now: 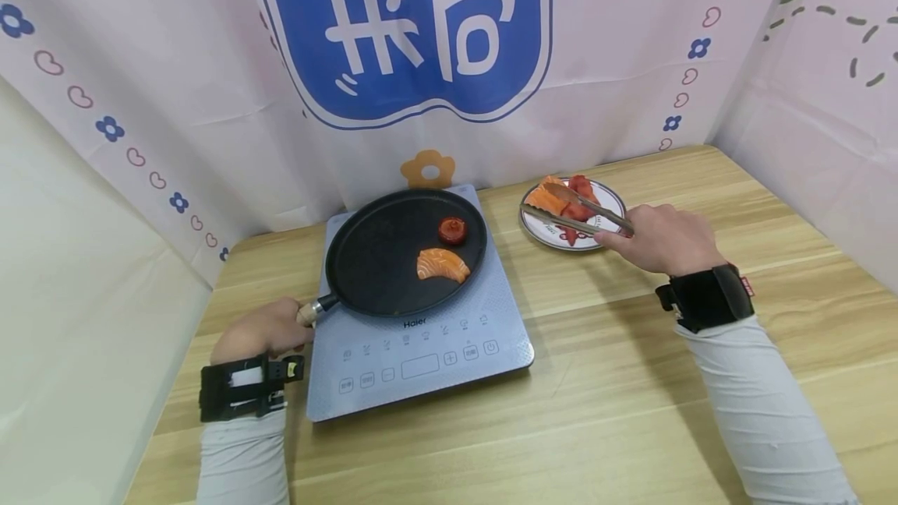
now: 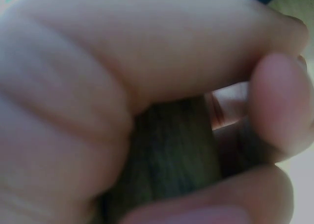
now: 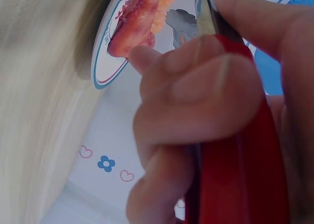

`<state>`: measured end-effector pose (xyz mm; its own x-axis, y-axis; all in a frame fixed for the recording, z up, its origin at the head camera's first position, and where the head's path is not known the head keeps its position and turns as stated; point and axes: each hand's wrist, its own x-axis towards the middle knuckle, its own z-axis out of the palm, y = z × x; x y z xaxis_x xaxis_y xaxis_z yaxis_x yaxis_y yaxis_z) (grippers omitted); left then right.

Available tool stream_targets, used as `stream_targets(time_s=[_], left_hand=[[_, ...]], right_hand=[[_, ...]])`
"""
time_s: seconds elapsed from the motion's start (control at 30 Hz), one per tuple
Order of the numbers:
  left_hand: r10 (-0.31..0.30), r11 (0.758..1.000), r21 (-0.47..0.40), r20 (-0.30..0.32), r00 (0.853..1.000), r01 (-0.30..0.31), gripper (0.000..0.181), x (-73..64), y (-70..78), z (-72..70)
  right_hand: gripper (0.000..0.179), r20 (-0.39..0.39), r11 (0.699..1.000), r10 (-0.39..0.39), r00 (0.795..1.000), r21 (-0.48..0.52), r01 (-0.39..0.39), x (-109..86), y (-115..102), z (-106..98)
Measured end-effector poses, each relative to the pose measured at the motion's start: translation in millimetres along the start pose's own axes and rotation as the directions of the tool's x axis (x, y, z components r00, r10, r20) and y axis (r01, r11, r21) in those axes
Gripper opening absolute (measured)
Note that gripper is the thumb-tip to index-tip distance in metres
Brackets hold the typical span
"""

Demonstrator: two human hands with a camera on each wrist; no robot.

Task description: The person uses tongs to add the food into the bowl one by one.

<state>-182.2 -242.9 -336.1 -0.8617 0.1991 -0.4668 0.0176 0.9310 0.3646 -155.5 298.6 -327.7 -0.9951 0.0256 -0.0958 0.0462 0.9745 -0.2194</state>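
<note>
My left hand (image 1: 263,330) grips the wooden handle (image 2: 171,145) of a round black frying pan (image 1: 382,256). In the pan lie an orange salmon slice (image 1: 443,264) with white lines and a small round red piece (image 1: 452,230). With its fingers curled round the red grip (image 3: 240,180), my right hand (image 1: 669,238) holds metal tongs (image 1: 610,213) over a white plate (image 1: 539,239). The tongs' arms are spread, their tips over the plate's left side. Orange salmon (image 1: 542,199) and reddish meat pieces (image 3: 135,27) lie on that plate.
Under the pan is a grey induction cooker (image 1: 421,380) with its control panel towards me. Both cooker and plate stand on a light wooden table (image 1: 596,427). A printed curtain (image 1: 603,61) hangs right behind the table's back edge.
</note>
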Motion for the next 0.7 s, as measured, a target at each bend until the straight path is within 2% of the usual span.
stream_targets(time_s=[0.7], left_hand=[[-0.019,1.000,0.011,0.004,1.000,0.019,0.023,0.5,0.8,-0.2]], right_hand=[[0.053,0.007,1.000,0.010,1.000,-0.019,-0.010,6.1,-1.2,9.4]])
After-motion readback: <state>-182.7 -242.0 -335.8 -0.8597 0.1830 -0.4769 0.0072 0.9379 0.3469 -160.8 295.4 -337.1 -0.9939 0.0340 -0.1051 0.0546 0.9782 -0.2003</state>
